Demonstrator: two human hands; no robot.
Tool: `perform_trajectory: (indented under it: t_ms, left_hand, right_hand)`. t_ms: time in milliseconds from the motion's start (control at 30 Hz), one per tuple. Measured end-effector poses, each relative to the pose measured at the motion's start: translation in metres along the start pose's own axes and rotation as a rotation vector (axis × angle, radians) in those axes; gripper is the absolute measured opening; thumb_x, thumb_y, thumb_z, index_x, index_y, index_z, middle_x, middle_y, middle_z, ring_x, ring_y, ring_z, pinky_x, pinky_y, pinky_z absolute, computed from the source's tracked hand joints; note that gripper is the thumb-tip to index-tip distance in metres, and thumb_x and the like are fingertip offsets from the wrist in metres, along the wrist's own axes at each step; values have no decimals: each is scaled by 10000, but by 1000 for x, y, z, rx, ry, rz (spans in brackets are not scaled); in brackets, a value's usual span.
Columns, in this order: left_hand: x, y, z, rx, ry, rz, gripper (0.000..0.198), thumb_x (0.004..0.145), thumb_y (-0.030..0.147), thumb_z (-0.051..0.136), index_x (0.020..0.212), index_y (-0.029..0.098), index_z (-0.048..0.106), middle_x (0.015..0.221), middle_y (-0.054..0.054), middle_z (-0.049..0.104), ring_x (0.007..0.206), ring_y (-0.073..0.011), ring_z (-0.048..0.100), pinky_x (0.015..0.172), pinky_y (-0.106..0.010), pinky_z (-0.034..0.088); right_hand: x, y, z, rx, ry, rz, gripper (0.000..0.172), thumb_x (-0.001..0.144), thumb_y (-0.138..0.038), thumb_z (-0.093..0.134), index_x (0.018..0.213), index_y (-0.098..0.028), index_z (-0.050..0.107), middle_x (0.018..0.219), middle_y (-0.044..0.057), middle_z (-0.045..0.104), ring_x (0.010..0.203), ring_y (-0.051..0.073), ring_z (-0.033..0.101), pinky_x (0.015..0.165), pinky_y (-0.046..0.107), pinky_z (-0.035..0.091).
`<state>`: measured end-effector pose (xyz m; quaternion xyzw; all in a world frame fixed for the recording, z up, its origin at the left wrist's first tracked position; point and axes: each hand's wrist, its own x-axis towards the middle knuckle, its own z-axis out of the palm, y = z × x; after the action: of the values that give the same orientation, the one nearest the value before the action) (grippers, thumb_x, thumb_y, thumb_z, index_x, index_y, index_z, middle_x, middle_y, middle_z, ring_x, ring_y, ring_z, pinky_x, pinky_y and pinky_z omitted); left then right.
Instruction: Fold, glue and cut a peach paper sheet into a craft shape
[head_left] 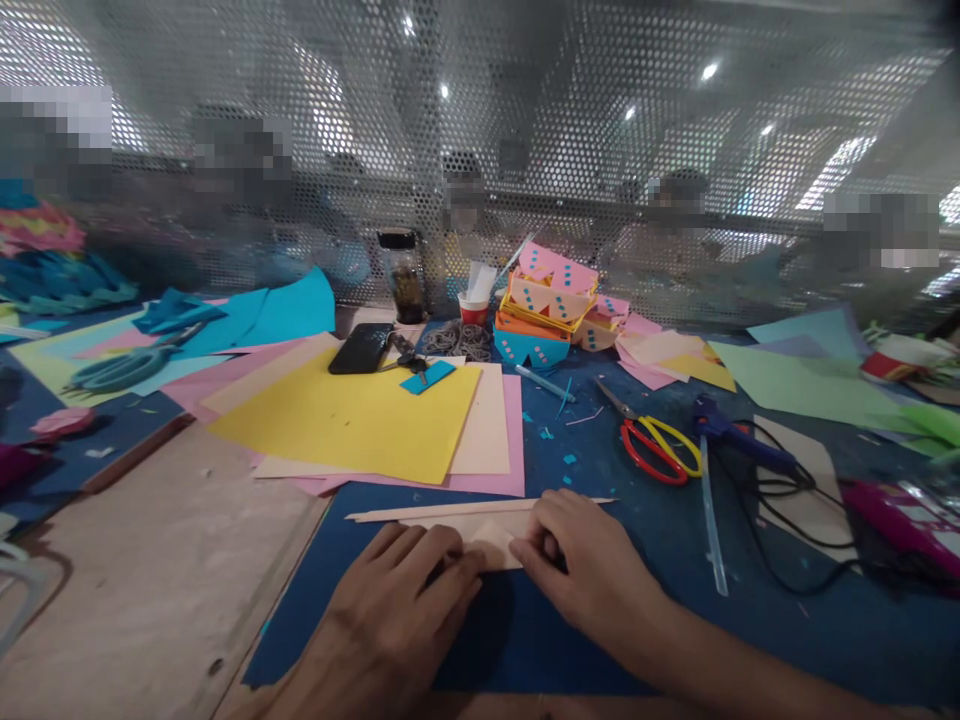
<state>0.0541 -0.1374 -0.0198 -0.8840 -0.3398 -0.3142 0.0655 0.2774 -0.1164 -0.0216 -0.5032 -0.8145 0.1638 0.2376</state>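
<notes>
Lying on the blue-covered desk point(570, 655), a folded peach paper point(495, 540) is touched by the left hand point(401, 590), whose fingers point(442, 548) are bent and held close together, and by the right hand point(585, 555), whose fingers are curled inward. Whether the paper is pinched by either hand cannot be told.

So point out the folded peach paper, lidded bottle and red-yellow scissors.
Folded peach paper point(493, 540), head view, central flap.
Lidded bottle point(407, 283), head view, body.
Red-yellow scissors point(629, 412), head view, pivot.
</notes>
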Motion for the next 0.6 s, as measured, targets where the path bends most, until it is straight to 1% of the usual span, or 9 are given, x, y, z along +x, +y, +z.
perform_trajectory:
  t_ms: [133,267,433,600]
  left_hand:
    - [-1,0,1,-8,-5,2,195,974,127,490,1055,175,661,916,-53,637,762,-183,579,696,-354,428]
    - [-1,0,0,11,1,33,183,976,129,499,1059,164,658,900,-55,655,766,-193,579,694,-356,427]
    - [-2,1,1,10,-13,33,198,971,134,506,1083,168,666,894,-52,661,780,-196,588,717,-359,437]
    - [-2,1,1,13,-14,34,201,962,137,518,1088,177,669,894,-50,662,764,-192,589,694,-351,442]
  right_hand:
    - [-1,0,0,-9,-2,1,205,892,-202,633,727,-191,512,721,-13,551,700,160,472,645,294,273]
    - [-2,0,1,-14,7,-9,198,889,-199,635,729,-193,518,725,-12,561,703,160,478,644,293,275]
    - [-1,0,0,-21,16,-6,186,878,-196,647,733,-194,530,726,-13,564,699,161,478,646,298,273]
    - [-1,0,1,-12,20,-5,193,872,-194,653,730,-192,523,730,-15,562,705,160,482,644,296,273]
